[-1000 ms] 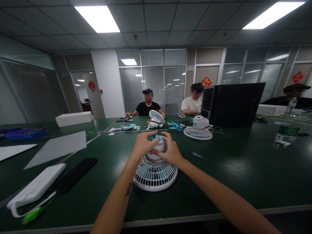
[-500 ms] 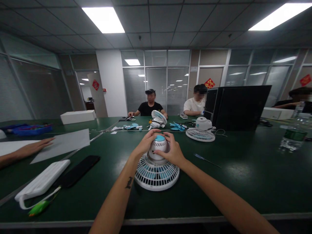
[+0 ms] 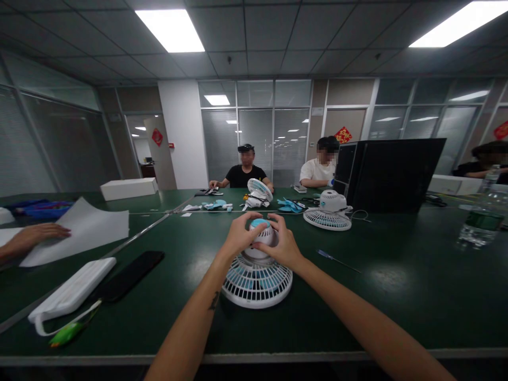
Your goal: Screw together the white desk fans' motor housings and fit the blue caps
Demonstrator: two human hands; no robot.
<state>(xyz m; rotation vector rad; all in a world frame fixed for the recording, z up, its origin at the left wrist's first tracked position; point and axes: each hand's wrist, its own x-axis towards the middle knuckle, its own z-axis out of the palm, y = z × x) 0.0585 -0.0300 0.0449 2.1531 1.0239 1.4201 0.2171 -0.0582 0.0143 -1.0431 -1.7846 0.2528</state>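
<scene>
A white fan [image 3: 257,286] lies grille-down on the green table in front of me, its round motor housing pointing up. On top of that housing sits a light blue cap [image 3: 260,224]. My left hand [image 3: 243,233] curls around the left side of the housing, with its thumb lying on the blue cap. My right hand [image 3: 282,242] grips the right side, fingertips near the cap's edge and thumb across the front. Blue blades show through the grille. The far side of the housing is hidden by my fingers.
A screwdriver [image 3: 337,260] lies to the right, before a second fan [image 3: 328,218]. A black computer case [image 3: 392,174] and a water bottle [image 3: 482,219] stand farther right. On the left are a power bank [image 3: 73,288], a black phone [image 3: 130,275] and another person's hand [image 3: 43,238] on paper [image 3: 99,227].
My left thumb has come round onto the blue cap, while my right hand keeps its hold. At left, the other person's hand has drawn the paper leftward and its edge has lifted.
</scene>
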